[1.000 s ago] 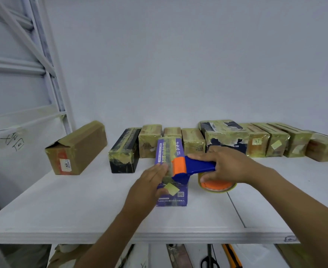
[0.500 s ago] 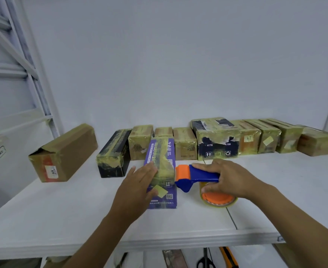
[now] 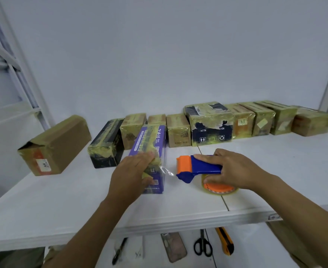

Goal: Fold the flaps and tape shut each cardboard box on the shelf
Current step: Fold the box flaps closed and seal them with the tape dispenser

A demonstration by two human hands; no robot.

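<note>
Box laid lengthwise front-to-back near shelf front edge | left hand pressed flat on it | right hand clamped on tape dispenser alongside

Left hand: palm down, fingers straight, pressing flat.
Right hand: fingers curled round blue-and-orange plastic tape dispenser.

Glossy tape wraps the purple cardboard box; the tape dispenser is smooth plastic, the shelf matt white.
</note>
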